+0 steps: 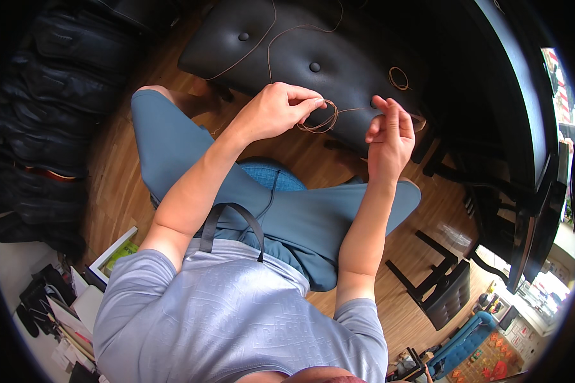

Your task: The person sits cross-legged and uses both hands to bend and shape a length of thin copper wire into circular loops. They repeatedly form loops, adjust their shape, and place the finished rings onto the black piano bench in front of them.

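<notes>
My left hand (276,110) is closed in a pinch on a coil of thin brown cord (326,124), whose loops hang from the fingertips. A strand leaves the coil and reaches toward my right hand (391,131). Some fingers of that hand are stretched out and apart, others curled; no grip on the strand shows. Both hands are above the near edge of a black button-tufted bench (345,64). Long loose cord (294,28) trails over the bench top and passes out of sight behind my left hand. A smaller coil (399,78) lies at the bench's right end.
My knees (148,121) are spread before the bench, with a blue round seat (271,175) beneath me. Black furniture (511,83) curves along the right. A dark chair (444,293) stands on the wooden floor at lower right. Black leather seating (38,115) lines the left.
</notes>
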Demonstrator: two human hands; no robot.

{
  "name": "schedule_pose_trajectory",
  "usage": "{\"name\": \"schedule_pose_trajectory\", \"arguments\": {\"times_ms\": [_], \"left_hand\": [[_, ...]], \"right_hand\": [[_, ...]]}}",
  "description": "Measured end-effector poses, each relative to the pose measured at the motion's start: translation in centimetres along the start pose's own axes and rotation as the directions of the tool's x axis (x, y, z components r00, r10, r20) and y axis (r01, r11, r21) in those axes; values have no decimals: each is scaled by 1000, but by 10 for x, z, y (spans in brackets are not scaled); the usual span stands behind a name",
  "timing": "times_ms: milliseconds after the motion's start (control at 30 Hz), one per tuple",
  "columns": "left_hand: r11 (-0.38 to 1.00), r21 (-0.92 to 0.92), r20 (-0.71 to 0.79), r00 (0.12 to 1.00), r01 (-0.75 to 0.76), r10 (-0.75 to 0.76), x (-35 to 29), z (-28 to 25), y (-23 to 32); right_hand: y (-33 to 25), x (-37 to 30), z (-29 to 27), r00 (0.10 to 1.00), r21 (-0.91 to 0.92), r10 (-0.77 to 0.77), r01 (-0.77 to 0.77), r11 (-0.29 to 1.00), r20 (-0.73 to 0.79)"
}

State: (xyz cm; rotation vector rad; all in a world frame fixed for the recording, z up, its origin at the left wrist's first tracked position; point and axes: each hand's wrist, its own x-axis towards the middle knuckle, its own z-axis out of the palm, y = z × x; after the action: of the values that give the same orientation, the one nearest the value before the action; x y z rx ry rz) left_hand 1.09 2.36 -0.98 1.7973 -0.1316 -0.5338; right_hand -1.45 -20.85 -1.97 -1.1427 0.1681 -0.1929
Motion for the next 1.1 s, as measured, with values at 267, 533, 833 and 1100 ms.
{"name": "schedule_pose_trajectory", "arguments": {"times_ms": [267,533,833,1100], "left_hand": [[968,166,52,982,-187,180,-2,-2,-1],[954,25,8,954,-300,300,0,3,-1],[970,9,9,970,-241,241,2,0,-1],[993,57,113,989,-107,100,1,2,-1]], "right_hand": [[-12,8,-19,988,-101,-2,-13,995,-152],[-11,3,-10,978,-416,205,-173,893,34],[-9,-1,-3,909,-495,353,-209,844,219],[4,-2,-1,919,-483,292,-136,865,264]]}}
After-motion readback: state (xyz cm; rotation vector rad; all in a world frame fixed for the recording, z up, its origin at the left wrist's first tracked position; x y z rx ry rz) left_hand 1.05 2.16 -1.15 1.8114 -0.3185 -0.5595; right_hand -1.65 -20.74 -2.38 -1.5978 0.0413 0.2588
